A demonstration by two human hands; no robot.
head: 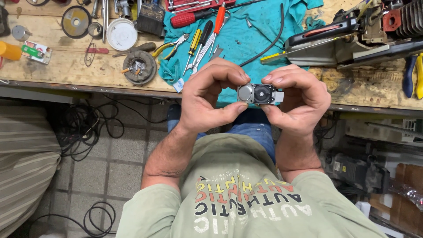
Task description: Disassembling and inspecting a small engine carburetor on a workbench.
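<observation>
Workbench edge [88, 84] lies behind both hands pinching a small metal part [260, 94].

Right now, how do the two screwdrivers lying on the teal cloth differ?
The yellow-handled screwdriver is shorter, with a yellow and black grip; the red-handled screwdriver is longer, with a red-orange grip. The yellow one lies to the left, nearer the pliers; the red one reaches further up the teal cloth. Both lie slanted on the cloth, untouched by the hands.
</observation>
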